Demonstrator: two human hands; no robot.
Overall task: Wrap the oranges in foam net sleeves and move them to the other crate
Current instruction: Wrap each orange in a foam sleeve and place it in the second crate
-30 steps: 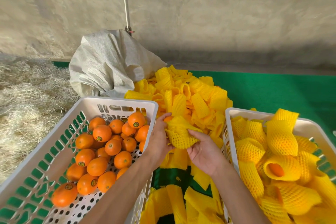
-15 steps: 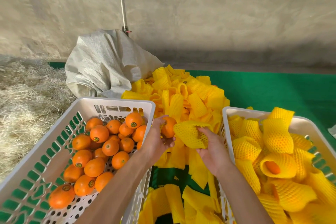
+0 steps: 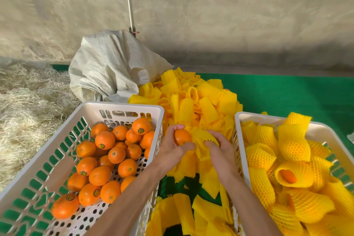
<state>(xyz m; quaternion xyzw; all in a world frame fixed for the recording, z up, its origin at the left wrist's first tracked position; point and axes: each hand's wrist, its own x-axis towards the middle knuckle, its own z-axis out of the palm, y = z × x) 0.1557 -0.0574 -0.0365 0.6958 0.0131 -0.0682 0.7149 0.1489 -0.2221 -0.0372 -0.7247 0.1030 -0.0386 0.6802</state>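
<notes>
My left hand (image 3: 173, 146) grips a bare orange (image 3: 182, 136) between the two crates. My right hand (image 3: 220, 149) pinches a yellow foam net sleeve (image 3: 203, 138) right beside that orange, its mouth touching the fruit. The left white crate (image 3: 122, 106) holds several unwrapped oranges (image 3: 104, 140). In the right white crate (image 3: 249, 116) lie several sleeved oranges (image 3: 292, 142), one showing orange at its open end (image 3: 288, 176).
A heap of loose yellow sleeves (image 3: 193, 99) spills between and behind the crates onto a green mat (image 3: 287, 92). A grey woven sack (image 3: 113, 67) slumps behind the left crate. Straw (image 3: 24, 109) covers the floor at left, and a concrete wall stands behind.
The orange has come out into plain view in my left hand. My right hand has brought the sleeve down against the fruit, and both hands sit slightly lower.
</notes>
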